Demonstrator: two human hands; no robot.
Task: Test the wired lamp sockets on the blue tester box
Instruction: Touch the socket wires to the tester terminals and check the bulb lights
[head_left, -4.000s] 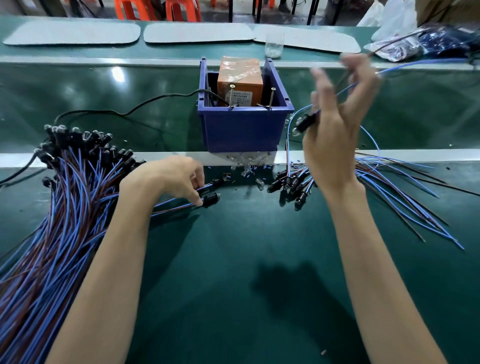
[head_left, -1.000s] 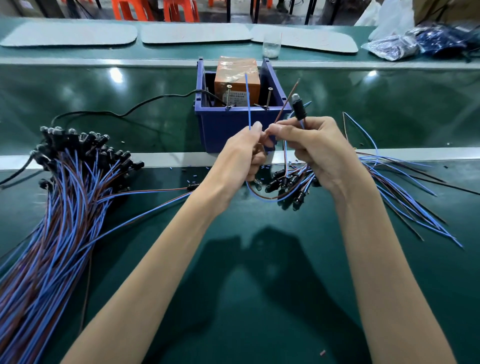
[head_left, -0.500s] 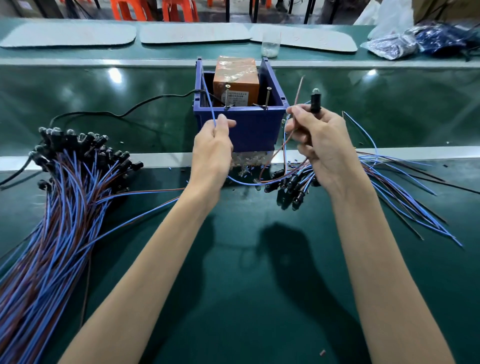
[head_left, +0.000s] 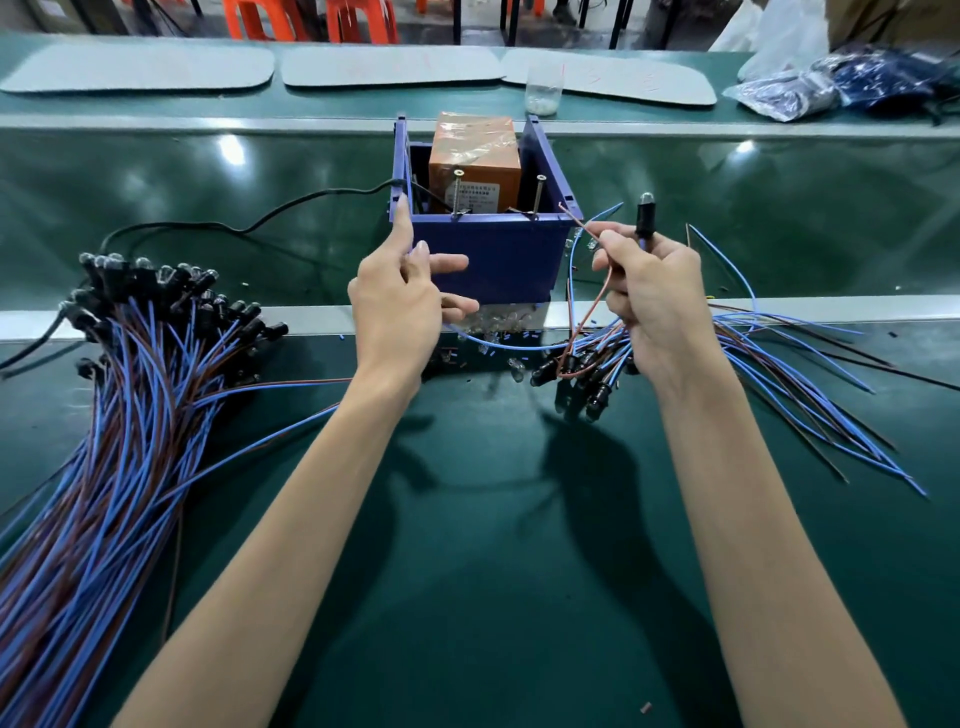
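Head cam: big socket pile (head_left: 136, 332) L of tester box (head_left: 511, 260), small pile (head_left: 584, 370) R.

— What is worn on the arms?
— The left forearm (head_left: 291, 519) and the right forearm (head_left: 753, 519) are both bare, from the wrist until the lower edge of the view. The left hand (head_left: 402, 306) and the right hand (head_left: 657, 296) are bare also.
— And the shape of them?
— The forearms are slim and smooth. They look wider near the lower edge, as the wide lens draws them. The wrists are narrow.
— The fingers?
— The fingers (head_left: 401, 234) are long and thin, and the knuckles show clearly on the right hand. The nails are too small for me to tell their length.
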